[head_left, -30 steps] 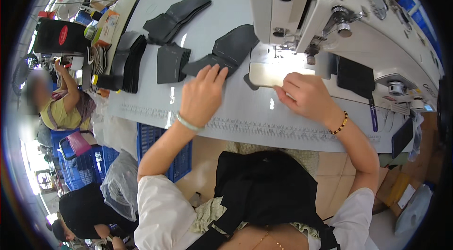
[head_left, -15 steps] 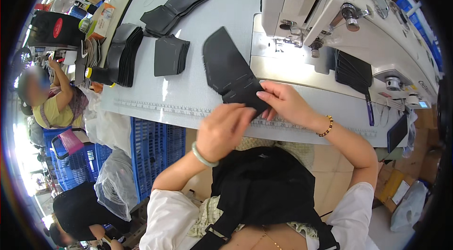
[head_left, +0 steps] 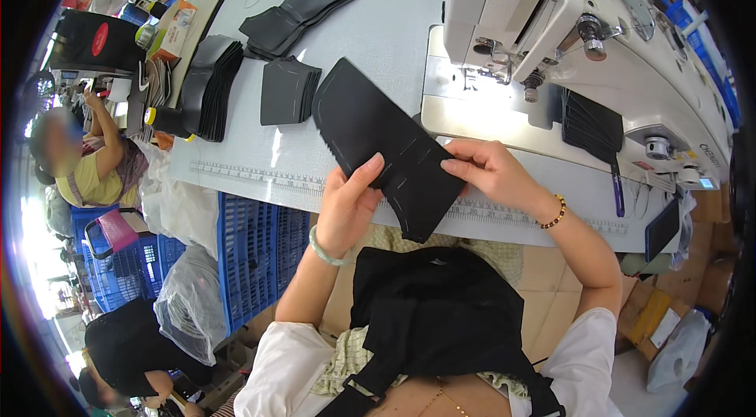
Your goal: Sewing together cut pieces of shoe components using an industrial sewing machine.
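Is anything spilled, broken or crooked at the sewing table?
Nothing really stands out: I see no spill or damage. The left hand and right hand hold some black material, and the dark stack by the sewing machine is fanned a little, which doesn't look wrong.

I lose most fingers of the left hand (head_left: 346, 210) and right hand (head_left: 494, 173) beneath the black cut panels (head_left: 378, 126), whose layers I can't count. At one o'clock, the top edge crops the sewing machine (head_left: 480, 11); glare obscures its needle. At nine o'clock, a co-worker's head (head_left: 59, 141) is blurred.
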### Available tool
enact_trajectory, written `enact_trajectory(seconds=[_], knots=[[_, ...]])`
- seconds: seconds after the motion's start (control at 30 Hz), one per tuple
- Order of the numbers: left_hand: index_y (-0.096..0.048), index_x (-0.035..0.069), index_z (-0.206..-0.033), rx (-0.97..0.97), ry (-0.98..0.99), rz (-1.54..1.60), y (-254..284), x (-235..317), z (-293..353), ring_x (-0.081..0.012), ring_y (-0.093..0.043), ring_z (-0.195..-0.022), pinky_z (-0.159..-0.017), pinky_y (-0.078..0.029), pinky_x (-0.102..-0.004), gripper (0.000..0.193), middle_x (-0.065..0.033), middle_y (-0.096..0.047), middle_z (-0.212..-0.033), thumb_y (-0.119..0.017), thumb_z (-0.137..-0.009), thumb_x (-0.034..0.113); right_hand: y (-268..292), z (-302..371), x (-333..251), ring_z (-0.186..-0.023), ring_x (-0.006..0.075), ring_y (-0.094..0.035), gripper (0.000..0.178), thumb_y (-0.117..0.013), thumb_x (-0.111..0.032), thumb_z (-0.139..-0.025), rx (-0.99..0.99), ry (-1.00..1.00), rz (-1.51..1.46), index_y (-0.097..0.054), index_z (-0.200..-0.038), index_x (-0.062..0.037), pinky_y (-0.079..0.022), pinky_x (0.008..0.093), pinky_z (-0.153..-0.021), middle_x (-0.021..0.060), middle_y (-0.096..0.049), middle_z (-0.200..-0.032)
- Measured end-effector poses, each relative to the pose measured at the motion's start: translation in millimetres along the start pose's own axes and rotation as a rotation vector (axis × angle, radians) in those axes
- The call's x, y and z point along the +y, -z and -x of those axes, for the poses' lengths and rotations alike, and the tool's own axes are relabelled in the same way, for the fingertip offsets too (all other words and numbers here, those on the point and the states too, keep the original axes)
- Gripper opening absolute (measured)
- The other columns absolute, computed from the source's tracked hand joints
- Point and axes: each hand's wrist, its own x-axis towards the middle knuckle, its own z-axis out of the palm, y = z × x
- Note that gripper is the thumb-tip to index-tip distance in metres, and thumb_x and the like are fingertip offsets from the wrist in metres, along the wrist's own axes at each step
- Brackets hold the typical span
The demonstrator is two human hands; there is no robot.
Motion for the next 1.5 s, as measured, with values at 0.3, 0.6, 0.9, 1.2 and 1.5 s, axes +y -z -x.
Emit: enact_trajectory(seconds=[0.3, 0.6, 0.9, 1.2, 1.5], knots=[[-0.057, 0.001, -0.116, 0.372, -0.493, -0.271, 10, -22, -12, -0.0217, -0.056, -0.111, -0.094, -0.044, -0.0352, 0.029, -0.0082, -0.061, -0.115, -0.062, -0.088, 0.004, 2, -4, 13, -0.057, 0.0072, -0.042, 0.02, -0.06, -0.018, -0.092, 0.238, 0.263, 0.305, -0.062, -0.101, -0.0003, -0.036, 0.0247, -0.052, 0.0039, -0.058, -0.068], [-0.062, 0.003, -0.11, -0.413, -0.744, -1.751, -33, 34, -25, -0.027, -0.058, -0.101, -0.092, -0.042, -0.0368, 0.031, -0.0124, -0.06, -0.105, -0.065, -0.08, 0.001, 8, 4, -10, -0.063, 0.0155, -0.053, 0.015, -0.062, -0.014, -0.089, 0.173, 0.403, 0.522, -0.064, -0.096, -0.001, -0.044, 0.0285, -0.06, 0.0098, -0.064, -0.081], [-0.069, -0.001, -0.092, -0.348, -0.478, -1.27, -23, 18, -33, -0.015, -0.057, -0.067, -0.058, -0.043, -0.0255, 0.013, -0.0074, -0.062, -0.075, -0.068, -0.08, 0.004, 5, 8, -11, -0.058, 0.0107, -0.048, 0.017, -0.062, -0.016, -0.089, 0.208, 0.32, 0.398, -0.065, -0.082, -0.0005, -0.04, 0.0261, -0.054, 0.0071, -0.059, -0.065], [-0.069, -0.001, -0.092, -0.38, -0.245, -1.166, -15, 23, -45, -0.0115, -0.057, -0.069, -0.062, -0.045, -0.025, 0.013, -0.0061, -0.063, -0.077, -0.067, -0.083, 0.007, 9, 2, -3, -0.056, 0.0077, -0.045, 0.02, -0.063, -0.018, -0.088, 0.155, 0.192, 0.372, -0.063, -0.079, -0.0003, -0.039, 0.0251, -0.053, 0.0046, -0.057, -0.062], [-0.066, -0.002, -0.088, -0.369, -0.061, -1.198, -25, 29, -46, -0.0054, -0.053, -0.071, -0.063, -0.043, -0.0223, 0.012, -0.002, -0.06, -0.075, -0.067, -0.081, 0.007, 6, 4, -2, -0.058, 0.0148, -0.05, 0.017, -0.062, -0.016, -0.088, 0.182, 0.365, 0.455, -0.061, -0.08, -0.0005, -0.042, 0.0285, -0.057, 0.0088, -0.06, -0.066]])
